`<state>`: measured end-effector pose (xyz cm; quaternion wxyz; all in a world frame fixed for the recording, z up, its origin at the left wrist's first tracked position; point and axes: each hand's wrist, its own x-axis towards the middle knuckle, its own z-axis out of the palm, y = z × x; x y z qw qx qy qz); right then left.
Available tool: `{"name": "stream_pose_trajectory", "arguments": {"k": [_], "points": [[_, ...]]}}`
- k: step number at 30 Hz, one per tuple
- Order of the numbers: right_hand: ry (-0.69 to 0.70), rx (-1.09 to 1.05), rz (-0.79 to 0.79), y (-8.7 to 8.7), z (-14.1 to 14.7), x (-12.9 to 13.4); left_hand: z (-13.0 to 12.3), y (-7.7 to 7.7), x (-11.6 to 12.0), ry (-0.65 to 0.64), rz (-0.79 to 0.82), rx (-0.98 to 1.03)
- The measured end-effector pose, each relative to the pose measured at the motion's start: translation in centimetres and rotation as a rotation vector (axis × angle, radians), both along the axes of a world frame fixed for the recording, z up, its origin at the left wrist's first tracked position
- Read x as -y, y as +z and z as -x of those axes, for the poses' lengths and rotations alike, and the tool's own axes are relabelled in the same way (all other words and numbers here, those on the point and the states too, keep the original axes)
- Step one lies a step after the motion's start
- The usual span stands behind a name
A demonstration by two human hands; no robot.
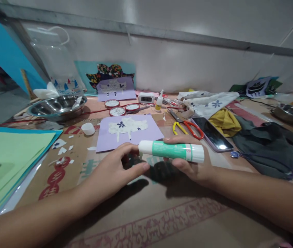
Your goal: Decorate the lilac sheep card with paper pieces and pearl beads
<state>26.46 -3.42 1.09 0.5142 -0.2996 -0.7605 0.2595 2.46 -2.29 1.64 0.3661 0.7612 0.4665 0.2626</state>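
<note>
A green and white glue stick [172, 150] lies level in my right hand [187, 162], its white glue end pointing left and uncapped. My left hand [126, 163] is beside that end, thumb and fingers apart, holding nothing. Behind my hands lies a purple sheet [102, 137] with a white patterned fabric cut-out [128, 125] on it. A white cap [88, 128] stands left of the sheet, near several white scraps [62, 151].
Scissors [187, 125] and a phone [213, 133] lie right of the sheet. Green paper [14, 151] is stacked at left, below a metal bowl [58, 107]. Small red-rimmed dishes [117, 111], a dropper bottle [159, 101] and cloths [260, 148] lie farther around.
</note>
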Motion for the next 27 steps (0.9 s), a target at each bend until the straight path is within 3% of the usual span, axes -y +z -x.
{"name": "stream_pose_trajectory", "arguments": {"k": [13,21,27], "points": [[0.013,0.025,-0.069,-0.3,0.4,0.0,-0.3,-0.7,-0.1,-0.014,0.097,0.142],[-0.002,-0.002,0.016,-0.3,0.0,-0.1,-0.2,-0.8,0.1,-0.116,-0.023,-0.004],[-0.063,-0.056,0.137,-0.8,-0.4,-0.6,1.4,-0.8,-0.9,-0.051,-0.132,-0.064]]}}
